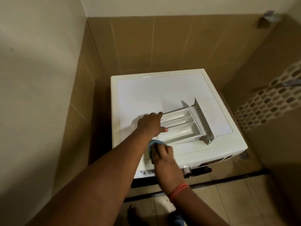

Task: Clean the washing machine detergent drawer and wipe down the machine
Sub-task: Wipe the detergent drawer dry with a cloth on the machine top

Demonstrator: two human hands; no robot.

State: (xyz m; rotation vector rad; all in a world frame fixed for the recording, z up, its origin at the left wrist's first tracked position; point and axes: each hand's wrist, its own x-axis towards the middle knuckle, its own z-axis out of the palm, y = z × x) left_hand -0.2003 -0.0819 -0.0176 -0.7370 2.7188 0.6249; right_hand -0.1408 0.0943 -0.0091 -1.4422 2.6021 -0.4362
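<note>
A white detergent drawer (184, 123) with three long compartments lies flat on top of the white washing machine (154, 93), its grey front panel pointing right. My left hand (150, 123) rests on the drawer's left end, fingers and thumb spread over its edge. My right hand (160, 153) is closed on a blue cloth (152, 144), pressed onto the machine's top just in front of the drawer. An orange band circles my right wrist.
The machine stands in a corner of brown tiled walls (146, 43). A mosaic tile strip (270, 103) runs along the right wall. The empty drawer slot and control panel (208, 163) face the tiled floor (228, 201), where my foot shows.
</note>
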